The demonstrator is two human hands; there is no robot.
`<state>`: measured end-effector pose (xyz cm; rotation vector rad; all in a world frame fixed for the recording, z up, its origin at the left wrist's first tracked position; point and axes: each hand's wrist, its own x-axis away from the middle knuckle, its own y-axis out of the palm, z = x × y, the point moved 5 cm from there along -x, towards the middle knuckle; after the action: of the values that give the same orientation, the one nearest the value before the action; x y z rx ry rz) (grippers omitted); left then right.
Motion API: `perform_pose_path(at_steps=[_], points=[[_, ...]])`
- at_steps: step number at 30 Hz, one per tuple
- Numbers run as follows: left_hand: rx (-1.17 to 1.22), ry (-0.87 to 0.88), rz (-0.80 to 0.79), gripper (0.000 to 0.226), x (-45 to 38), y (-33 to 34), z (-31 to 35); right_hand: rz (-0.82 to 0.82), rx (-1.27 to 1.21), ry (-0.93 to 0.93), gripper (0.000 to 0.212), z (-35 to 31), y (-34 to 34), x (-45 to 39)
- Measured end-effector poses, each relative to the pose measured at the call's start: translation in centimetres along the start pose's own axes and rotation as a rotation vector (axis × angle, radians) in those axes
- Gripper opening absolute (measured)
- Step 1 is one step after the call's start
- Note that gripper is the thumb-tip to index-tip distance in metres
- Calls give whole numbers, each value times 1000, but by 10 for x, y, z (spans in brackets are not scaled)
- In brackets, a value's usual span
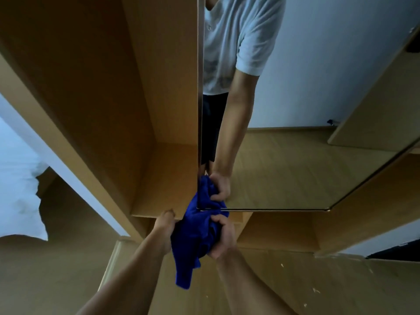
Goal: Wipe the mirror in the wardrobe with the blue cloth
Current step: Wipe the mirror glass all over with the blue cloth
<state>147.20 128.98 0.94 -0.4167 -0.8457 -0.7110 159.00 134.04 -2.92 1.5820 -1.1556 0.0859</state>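
Note:
The tall mirror (295, 155) is mounted on a wooden wardrobe panel and reflects a person in a light shirt and my arm. My right hand (223, 235) grips a bunched blue cloth (195, 237) at the mirror's lower left corner, with one end of the cloth hanging down. The cloth touches the bottom edge of the glass. My left hand (164, 226) holds the lower edge of the wooden panel (159, 110) just left of the mirror, its fingers curled over that edge.
An open wardrobe compartment (102, 98) lies left of the mirror. A white pillow or bedding (18, 189) is at far left. Wooden floor (306, 287) spreads below. Another wardrobe door (386, 98) stands at right.

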Motion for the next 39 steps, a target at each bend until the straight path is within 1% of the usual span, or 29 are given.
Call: perform_pose_path(at_steps=[1, 2, 3, 5, 7, 9, 11, 12, 14, 15, 17, 18, 20, 22, 23, 25, 27, 30, 34, 37, 39], points=[[27, -109, -55, 25, -1, -1, -12, 15, 16, -7, 45, -2, -2, -1], [64, -183, -123, 27, 2, 0, -19, 27, 29, -2, 40, -3, -2, 1], [95, -216, -203, 31, 5, 4, -23, 20, 42, 9, 35, -5, -2, 1], [104, -222, -347, 39, 9, 12, -24, -2, 50, 24, 37, -12, -3, 4], [90, -208, -466, 37, 17, 20, -20, -40, 27, -5, 45, -21, -6, 7], [62, -182, -519, 36, 20, 26, -16, -62, -6, -36, 51, -26, -11, 8], [38, -164, -526, 43, 19, 29, -16, -3, -79, -81, 54, -30, -18, 7], [26, -160, -513, 45, 18, 30, -16, 36, -111, -103, 47, -31, -24, 5], [20, -151, -481, 49, 15, 29, -15, 174, -126, -152, 23, -37, -32, 6], [21, -143, -462, 51, 13, 28, -15, 243, -99, -177, 20, -42, -36, 8], [22, -130, -438, 55, 10, 28, -15, 301, -24, -215, 22, -54, -35, 14], [28, -124, -433, 57, 10, 27, -15, 317, -24, -200, 22, -57, -36, 15], [41, -107, -422, 59, 9, 27, -12, 301, -56, -119, 21, -59, -35, 18], [47, -95, -401, 59, 8, 23, -8, 261, -98, -121, 23, -60, -32, 19], [48, -89, -393, 57, 8, 20, -6, 268, -97, -122, 26, -61, -34, 18], [56, -61, -371, 49, 9, 14, 0, 270, -46, -116, 33, -67, -34, 18], [58, -17, -344, 44, 12, 10, 9, 236, 24, -106, 40, -72, -32, 18], [50, 30, -323, 46, 20, 8, 24, 216, 72, -100, 43, -75, -29, 24], [-34, 36, -358, 41, 36, 2, 42, 206, 72, -86, 40, -74, -27, 28], [-43, 27, -415, 51, 46, 2, 46, 166, 41, -79, 35, -74, -21, 26], [-26, 29, -450, 50, 51, 8, 44, 133, 2, -77, 35, -74, -17, 25]])
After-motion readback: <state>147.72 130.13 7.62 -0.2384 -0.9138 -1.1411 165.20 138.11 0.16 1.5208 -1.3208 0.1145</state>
